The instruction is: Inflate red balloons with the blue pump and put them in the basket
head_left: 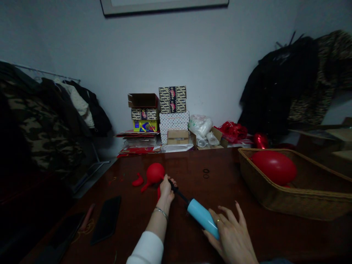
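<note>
My left hand [167, 190] is closed round the black nozzle end of a hand pump, at the neck of a small, partly inflated red balloon [155, 172]. The pump's light blue barrel [202, 217] slants down to the right. At its near end, my right hand [229, 233] holds the barrel between thumb and palm, with several fingers stretched outward. Limp red balloons, one of them a curled piece [138, 180], lie just left of the round balloon.
A wicker basket [286, 200] with a large red balloon [274, 167] stands at the right. Two dark rings [206, 173] lie mid-table. A dark phone [106, 220] is at the left. Stacked boxes [174, 123] and plastic bags [201, 126] stand along the wall.
</note>
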### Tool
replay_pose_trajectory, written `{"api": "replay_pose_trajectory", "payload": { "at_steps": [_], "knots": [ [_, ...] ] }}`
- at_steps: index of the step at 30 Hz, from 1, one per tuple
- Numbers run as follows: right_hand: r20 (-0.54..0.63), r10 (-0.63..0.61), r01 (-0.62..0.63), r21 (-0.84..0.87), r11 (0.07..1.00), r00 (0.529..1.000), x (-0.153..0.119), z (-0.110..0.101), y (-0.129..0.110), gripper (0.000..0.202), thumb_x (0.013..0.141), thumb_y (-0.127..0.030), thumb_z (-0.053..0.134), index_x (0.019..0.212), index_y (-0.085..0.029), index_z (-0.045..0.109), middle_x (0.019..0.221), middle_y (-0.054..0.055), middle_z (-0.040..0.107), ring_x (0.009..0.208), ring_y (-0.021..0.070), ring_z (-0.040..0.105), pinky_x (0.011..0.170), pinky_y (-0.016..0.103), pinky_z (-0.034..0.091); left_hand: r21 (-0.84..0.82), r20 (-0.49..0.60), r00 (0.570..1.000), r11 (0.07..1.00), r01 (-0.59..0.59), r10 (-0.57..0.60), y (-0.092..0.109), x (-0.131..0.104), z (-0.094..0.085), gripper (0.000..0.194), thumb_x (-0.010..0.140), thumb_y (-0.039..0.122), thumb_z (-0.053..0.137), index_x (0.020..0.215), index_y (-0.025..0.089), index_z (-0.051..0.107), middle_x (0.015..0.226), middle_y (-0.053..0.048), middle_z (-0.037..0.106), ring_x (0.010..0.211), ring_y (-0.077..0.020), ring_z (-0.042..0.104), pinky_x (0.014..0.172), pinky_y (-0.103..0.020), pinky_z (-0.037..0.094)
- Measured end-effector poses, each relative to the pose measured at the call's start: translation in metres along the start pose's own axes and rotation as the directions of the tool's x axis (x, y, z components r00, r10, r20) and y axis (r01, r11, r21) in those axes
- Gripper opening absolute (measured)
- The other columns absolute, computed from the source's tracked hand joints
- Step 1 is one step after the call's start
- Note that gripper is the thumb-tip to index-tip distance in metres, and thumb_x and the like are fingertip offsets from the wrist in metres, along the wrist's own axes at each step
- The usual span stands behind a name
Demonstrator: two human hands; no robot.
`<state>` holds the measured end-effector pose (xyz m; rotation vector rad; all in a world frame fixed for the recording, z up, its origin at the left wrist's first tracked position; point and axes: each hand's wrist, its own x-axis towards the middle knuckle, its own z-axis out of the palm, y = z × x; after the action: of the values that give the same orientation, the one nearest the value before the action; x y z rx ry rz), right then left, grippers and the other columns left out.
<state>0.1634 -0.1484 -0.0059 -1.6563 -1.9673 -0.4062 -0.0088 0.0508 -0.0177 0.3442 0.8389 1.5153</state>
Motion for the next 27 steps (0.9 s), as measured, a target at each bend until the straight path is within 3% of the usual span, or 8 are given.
{"api": "replay_pose_trajectory", "payload": {
  "at_steps": [5, 11, 16, 21, 27],
  "knots": [
    [-0.011, -0.122, 0.121, -0.044, 0.992, 0.992, -0.018, -0.004, 0.019, 0.044, 0.077, -0.049, 0.058, 0.112, -0.023, 0.057, 0.092, 0.002, 0.07, 0.1, 0.0259, 0.056, 0.107, 0.055, 0.002, 0.001, 0.004, 1.0, 1.0, -0.011, 0.011, 0.014, 0.004, 0.001, 0.026, 0.083, 0.032, 0.055, 0.066, 0.018, 0.041, 0.047, 0.006, 0.04, 0.036, -0.0065, 0.04, 0.037, -0.016, 0.029],
    [-0.028, -0.118, 0.116, -0.064, 0.991, 0.993, -0.019, -0.008, 0.023, 0.043, 0.077, -0.052, 0.056, 0.109, -0.023, 0.059, 0.093, 0.002, 0.07, 0.099, 0.0264, 0.057, 0.106, 0.055, 0.002, -0.03, 0.009, 1.0, 1.0, 0.0, 0.0, 0.015, -0.002, 0.006, 0.024, 0.087, 0.026, 0.047, 0.066, 0.018, 0.04, 0.047, 0.006, 0.04, 0.036, -0.0058, 0.04, 0.037, -0.016, 0.029],
    [-0.017, -0.085, 0.084, -0.05, 0.995, 0.996, -0.011, -0.01, 0.014, 0.042, 0.076, -0.049, 0.059, 0.108, -0.022, 0.06, 0.093, 0.002, 0.07, 0.101, 0.0268, 0.056, 0.106, 0.056, 0.004, -0.032, 0.017, 1.0, 0.999, 0.01, -0.009, 0.01, -0.008, 0.007, 0.024, 0.087, 0.027, 0.048, 0.066, 0.018, 0.04, 0.048, 0.005, 0.041, 0.037, -0.0064, 0.041, 0.038, -0.016, 0.031],
    [-0.033, 0.04, -0.04, -0.002, 0.999, 0.999, 0.006, -0.013, -0.005, 0.038, 0.069, -0.041, 0.067, 0.102, -0.021, 0.063, 0.086, 0.003, 0.07, 0.099, 0.0269, 0.057, 0.107, 0.055, 0.009, -0.017, 0.037, 0.999, 1.0, 0.017, -0.016, 0.004, -0.016, 0.01, 0.025, 0.086, 0.03, 0.051, 0.067, 0.017, 0.042, 0.049, 0.003, 0.044, 0.038, -0.0076, 0.043, 0.039, -0.017, 0.033],
    [0.045, 0.08, -0.079, -0.027, 0.997, 0.996, 0.028, -0.01, -0.02, 0.035, 0.073, -0.037, 0.063, 0.102, -0.018, 0.064, 0.082, 0.006, 0.069, 0.1, 0.0276, 0.056, 0.106, 0.056, 0.011, -0.028, 0.039, 0.999, 0.999, 0.038, -0.036, -0.005, -0.026, 0.014, 0.027, 0.082, 0.036, 0.057, 0.068, 0.017, 0.044, 0.05, 0.003, 0.046, 0.039, -0.0077, 0.044, 0.04, -0.018, 0.036]
  ]
}}
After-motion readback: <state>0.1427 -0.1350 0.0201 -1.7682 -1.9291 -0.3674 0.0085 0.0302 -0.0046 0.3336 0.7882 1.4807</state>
